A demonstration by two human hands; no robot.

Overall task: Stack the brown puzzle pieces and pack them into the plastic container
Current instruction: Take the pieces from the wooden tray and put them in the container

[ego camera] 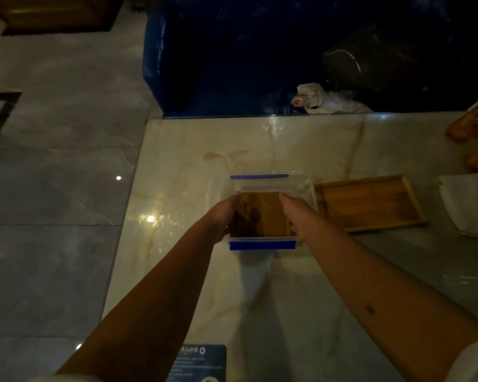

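Observation:
A clear plastic container (304,188) with blue clips at its near and far edges sits on the marble table. Inside it lies a stack of brown puzzle pieces (262,213). My left hand (224,216) grips the left side of the stack inside the container, and my right hand (295,213) grips its right side. Both hands reach down into the container, fingers partly hidden by its walls. Whether the stack rests on the container's bottom is unclear.
An empty wooden tray (370,202) lies just right of the container. A white cloth or paper (469,205) is at the far right, orange packaging (475,133) behind it. A blue sofa (232,51) borders the table's far edge. A dark card (199,362) lies near me.

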